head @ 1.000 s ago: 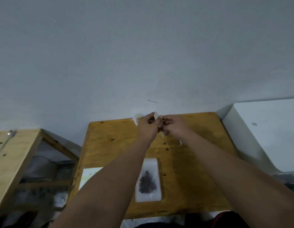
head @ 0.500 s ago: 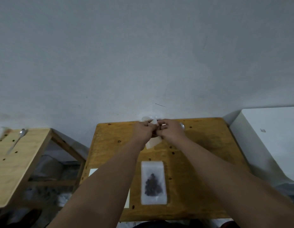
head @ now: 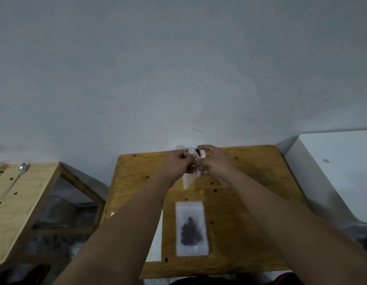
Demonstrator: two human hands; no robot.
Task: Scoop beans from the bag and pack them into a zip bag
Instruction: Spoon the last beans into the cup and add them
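Since half a second ago our two hands have kept their place at the far side of the worktop (head: 250, 202), but the right hand (head: 215, 164) has loosened its upper finger, which now arches up over the gap between the hands. Our left hand (head: 178, 163) has its fingers (head: 183, 156) curled, pinching the top edge of the small zip bag (head: 189, 178). Our right hand pinches the same top edge from the other side with its thumb and lower fingers. This zip bag hangs from both grips, its lower corner tilted down toward the wood; whether it touches we cannot tell.

Behind the hands, against the wall, a bit of crumpled clear plastic bag (head: 181, 146) shows, mostly hidden. Nearer to us a second zip bag (head: 191, 248) lies flat on the worktop with a dark heap of beans (head: 189, 233) inside. Just left of it a white sheet (head: 156, 243) lies partly under our left forearm. On the side table (head: 24, 202) to the left rests a spoon (head: 21, 171). A white box (head: 332, 171) stands to the right.
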